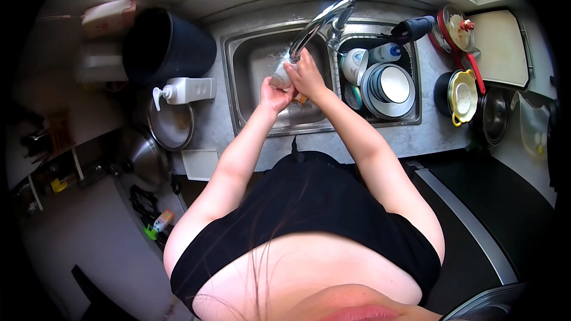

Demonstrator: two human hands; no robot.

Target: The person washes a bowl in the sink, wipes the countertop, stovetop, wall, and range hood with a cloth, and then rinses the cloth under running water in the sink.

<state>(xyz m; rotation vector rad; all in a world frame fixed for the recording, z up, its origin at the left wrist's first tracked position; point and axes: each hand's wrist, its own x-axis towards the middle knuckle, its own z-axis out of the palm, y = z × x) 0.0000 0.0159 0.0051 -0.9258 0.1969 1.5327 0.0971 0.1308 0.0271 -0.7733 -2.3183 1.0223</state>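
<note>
Over the left basin of the steel sink (250, 65), both hands are close together under the chrome faucet (315, 24). My left hand (276, 96) is closed around the lower part of a whitish object (281, 77), wet and too blurred to name. Against its right side my right hand (306, 74) rests with bent fingers, also gripping it. Water splashes at the spout. Something small and orange (300, 98) shows in the basin just below my hands.
Right basin: stacked bowls and plates (394, 85), a white cup (355, 65). Left: dark bin (169, 47), soap dispenser (190, 90), round lid (171, 125). Right: yellow colander (463, 96), red-handled pan (476, 68), cutting board (496, 47).
</note>
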